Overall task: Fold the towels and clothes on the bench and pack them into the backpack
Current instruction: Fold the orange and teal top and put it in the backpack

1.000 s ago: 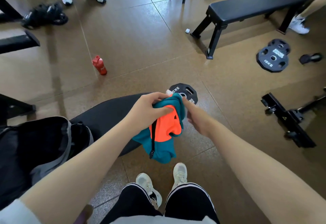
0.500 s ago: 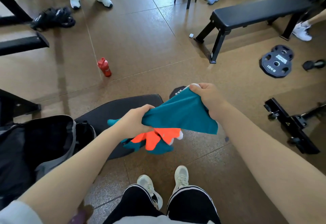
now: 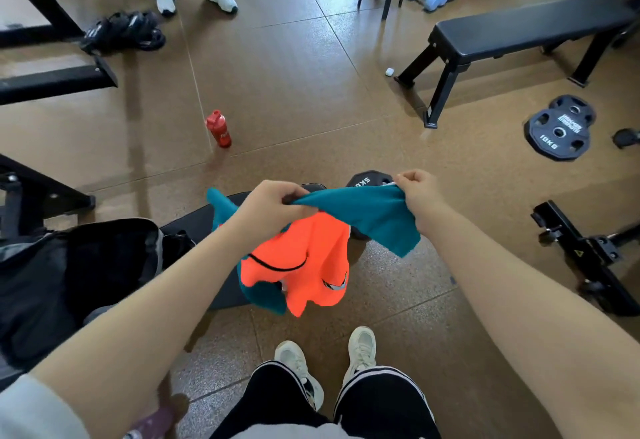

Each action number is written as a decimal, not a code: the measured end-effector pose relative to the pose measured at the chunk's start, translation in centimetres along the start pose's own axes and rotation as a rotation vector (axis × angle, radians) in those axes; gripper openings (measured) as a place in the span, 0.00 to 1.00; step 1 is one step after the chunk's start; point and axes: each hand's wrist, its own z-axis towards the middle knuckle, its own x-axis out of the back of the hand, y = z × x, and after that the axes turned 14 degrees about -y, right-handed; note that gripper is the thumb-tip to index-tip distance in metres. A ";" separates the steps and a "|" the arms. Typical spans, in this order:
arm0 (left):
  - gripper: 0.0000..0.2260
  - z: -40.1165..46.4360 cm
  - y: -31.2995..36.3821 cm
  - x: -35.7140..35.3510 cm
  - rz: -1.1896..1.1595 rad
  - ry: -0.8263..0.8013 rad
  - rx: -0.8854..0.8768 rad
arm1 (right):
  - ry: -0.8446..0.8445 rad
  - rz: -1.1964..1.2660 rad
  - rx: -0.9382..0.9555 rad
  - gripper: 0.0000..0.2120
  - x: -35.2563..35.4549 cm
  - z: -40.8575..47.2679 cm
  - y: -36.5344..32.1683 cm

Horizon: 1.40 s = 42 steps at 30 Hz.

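1. The left hand has its fingers curled over and thumb beneath, gripping the top edge of a teal and orange garment
2. The right hand pinches the same teal edge between curled fingers and thumb, a little higher than the left
3. Between the two hands the teal cloth is pulled into a band; one teal flap hangs below the right hand, and the orange part droops under the left, with a teal corner sticking out behind the left wrist
4. The garment is held in the air above the near end of the black bench, touching nothing else that can be seen
5. The black backpack sits open at the left on the bench, apart from the garment
6. A red bottle stands on the brown floor beyond, and a weight plate lies at the right
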 end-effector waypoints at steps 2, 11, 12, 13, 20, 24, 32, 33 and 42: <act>0.05 0.8 0.9 0.4 0.055 -0.036 -0.020 | 0.020 -0.394 0.201 0.07 -0.7 -0.1 0.2; 0.14 1.1 0.0 0.2 0.074 -0.134 0.016 | -0.438 -0.599 0.670 0.10 -4.3 -2.4 -0.5; 0.14 1.0 -0.9 0.2 0.103 -0.146 0.039 | -0.436 -0.544 0.655 0.07 -4.2 -2.4 -0.3; 0.14 0.9 -1.9 0.3 0.185 -0.181 0.074 | -0.464 -0.467 0.631 0.06 -4.0 -2.7 -0.2; 0.06 0.0 -6.9 -0.6 -0.152 -0.194 0.212 | -0.489 -0.018 0.412 0.10 -1.5 -2.9 1.8; 0.06 -0.3 -5.6 -1.2 -0.206 -0.048 0.115 | -0.336 -0.155 0.298 0.12 0.2 -1.4 4.6; 0.11 -0.7 -0.1 -4.7 0.360 0.101 -0.181 | -0.662 -0.294 0.338 0.20 0.2 -3.6 4.2; 0.12 -0.7 0.3 -5.2 0.407 0.116 -0.194 | -0.720 -0.330 0.399 0.19 -0.1 -4.0 3.6; 0.14 -2.8 -1.1 -8.8 0.187 0.175 0.159 | -0.688 -0.440 0.521 0.04 0.8 -2.9 4.4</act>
